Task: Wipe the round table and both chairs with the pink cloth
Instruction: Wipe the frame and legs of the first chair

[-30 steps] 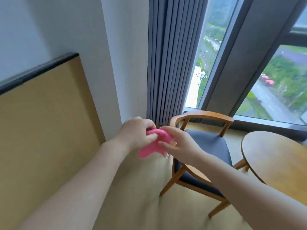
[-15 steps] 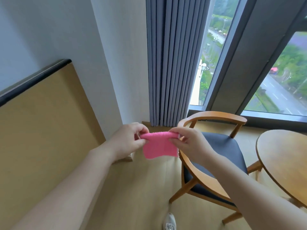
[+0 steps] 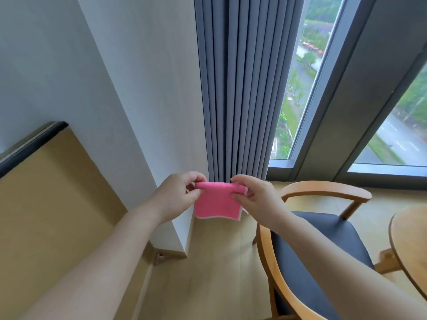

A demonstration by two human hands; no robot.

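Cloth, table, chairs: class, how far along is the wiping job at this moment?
Done: nothing shows as wiped. In hand: the left hand and right hand pinch the cloth's top corners, holding it in the air, touching no furniture. Left: the table, the chair beside it, and a second chair, out of view.

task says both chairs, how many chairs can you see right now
1. A wooden chair with a dark seat stands at lower right, beside the round table. The second chair may be outside the frame.
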